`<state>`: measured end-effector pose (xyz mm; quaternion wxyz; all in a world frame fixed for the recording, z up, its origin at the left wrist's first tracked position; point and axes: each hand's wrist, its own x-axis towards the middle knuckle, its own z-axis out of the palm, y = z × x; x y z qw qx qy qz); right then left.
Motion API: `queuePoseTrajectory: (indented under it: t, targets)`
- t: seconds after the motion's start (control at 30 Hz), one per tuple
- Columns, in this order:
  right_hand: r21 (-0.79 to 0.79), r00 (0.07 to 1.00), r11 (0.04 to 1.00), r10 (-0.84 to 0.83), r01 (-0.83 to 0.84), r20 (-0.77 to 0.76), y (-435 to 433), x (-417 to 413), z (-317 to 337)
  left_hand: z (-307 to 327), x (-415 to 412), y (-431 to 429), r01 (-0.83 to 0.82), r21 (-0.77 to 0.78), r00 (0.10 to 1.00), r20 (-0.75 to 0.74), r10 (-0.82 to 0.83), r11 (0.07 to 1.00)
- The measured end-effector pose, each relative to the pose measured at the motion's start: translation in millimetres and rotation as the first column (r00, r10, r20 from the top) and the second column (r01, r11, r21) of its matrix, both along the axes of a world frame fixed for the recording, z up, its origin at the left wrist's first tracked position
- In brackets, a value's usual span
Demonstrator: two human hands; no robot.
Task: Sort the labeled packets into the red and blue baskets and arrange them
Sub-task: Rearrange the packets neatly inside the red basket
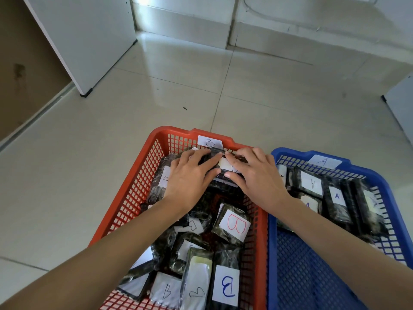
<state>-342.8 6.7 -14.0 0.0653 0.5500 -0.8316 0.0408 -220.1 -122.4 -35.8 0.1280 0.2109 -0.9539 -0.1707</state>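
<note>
A red basket (pixel 134 193) tagged B holds several dark plastic-wrapped packets with white B labels, such as one with a red B (pixel 234 224) and one with a blue B (pixel 225 285). At its far end both hands grip one dark packet (pixel 223 167): my left hand (pixel 190 177) on its left side, my right hand (pixel 254 177) on its right. To the right, a blue basket (pixel 290 276) tagged A holds packets labeled A (pixel 336 198) lined up along its far end.
Both baskets sit side by side on a pale tiled floor (pixel 111 164). A white cabinet (pixel 89 41) stands at the back left, a white wall ledge runs along the back, and another white unit (pixel 402 101) is at the right edge.
</note>
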Motion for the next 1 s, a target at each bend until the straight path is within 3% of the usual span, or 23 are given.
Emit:
queuePoseTrajectory:
  t: [0.17,0.33,0.53,0.7,0.83,1.0]
  targets:
    - [-0.034,0.983,0.999,0.011,-0.005,0.184,5.1,-1.7,-1.7,-0.7,-4.1,4.5,-0.061,0.052,0.998,-0.017,0.062,0.997]
    - [-0.183,0.974,0.983,0.066,-0.025,0.218,18.4,-9.8,-2.8,1.9,-7.7,6.4,-0.129,0.136,0.991,-0.021,0.133,0.982]
    - [0.024,0.937,0.999,-0.035,0.028,0.347,-0.5,-13.0,17.2,5.5,-8.6,1.6,-0.157,0.279,0.978,-0.092,0.189,0.948]
    - [-0.081,0.845,0.985,-0.085,0.15,0.529,-3.7,-6.9,26.4,23.6,6.3,-9.0,-0.085,0.491,0.946,-0.233,0.225,0.867]
    - [-0.197,0.804,0.976,0.044,0.093,0.594,-19.2,22.0,38.6,41.9,38.8,-46.8,-0.201,0.253,0.904,-0.325,0.279,0.946]
    - [-0.063,0.841,0.995,0.096,-0.074,0.533,-67.5,81.8,34.4,19.6,78.8,-81.8,-0.396,0.197,0.907,-0.069,0.415,0.897]
